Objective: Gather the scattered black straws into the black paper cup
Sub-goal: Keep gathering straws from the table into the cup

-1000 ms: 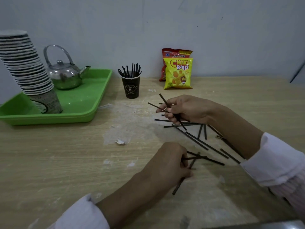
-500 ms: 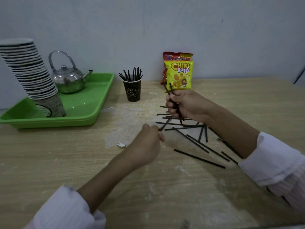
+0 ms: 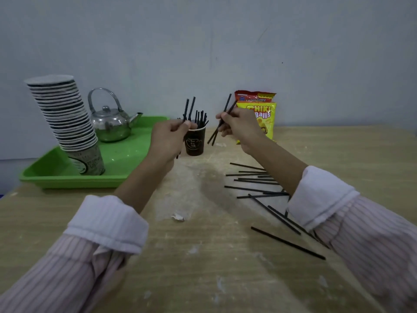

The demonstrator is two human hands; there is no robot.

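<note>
Black paper cup (image 3: 194, 142): upright on the wooden table (image 3: 203, 256), straws already standing in it; left hand (image 3: 168, 137) touches its near-left side, pinching two near-vertical straws (image 3: 189, 108) just above the rim, the nearer hand. Right hand (image 3: 239, 125) pinches two steeply tilted straws (image 3: 222, 119) just right of the cup. Loose straws (image 3: 255, 181) lie scattered, mostly crosswise, on the table under the right forearm; grey wall behind.

A wooden table (image 3: 203, 267) carries a green tray (image 3: 126, 159), black paper cup (image 3: 195, 143), snack bags (image 3: 266, 116) and scattered black straws (image 3: 255, 181).
</note>
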